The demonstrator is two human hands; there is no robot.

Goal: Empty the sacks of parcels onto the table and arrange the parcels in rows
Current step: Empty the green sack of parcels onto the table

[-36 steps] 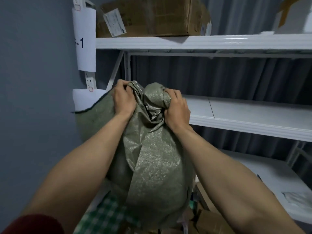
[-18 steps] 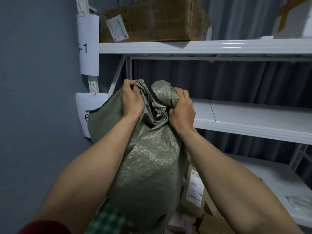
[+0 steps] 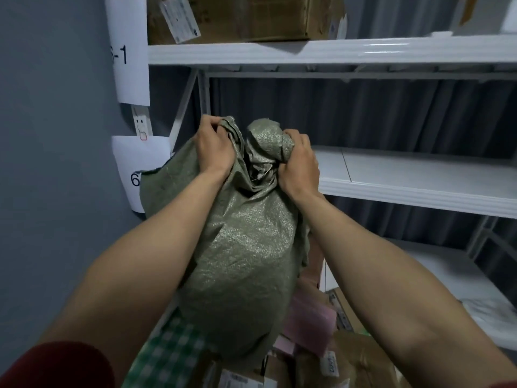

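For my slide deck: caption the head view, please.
Both hands, left hand and right hand, grip an upended green sack over parcels.

Left hand (image 3: 214,148) and right hand (image 3: 299,166) gripping bunched green sack (image 3: 240,247) — parcels (image 3: 310,326) below, white shelves (image 3: 419,177) behind

Both forearms are bare from wrist to above the elbow, and neither the left hand (image 3: 214,147) nor the right hand (image 3: 300,163) wears a glove, ring or watch that shows. A dark red sleeve (image 3: 56,365) covers the left upper arm; a thin red strip at the lower right corner is probably the matching right sleeve (image 3: 503,385).
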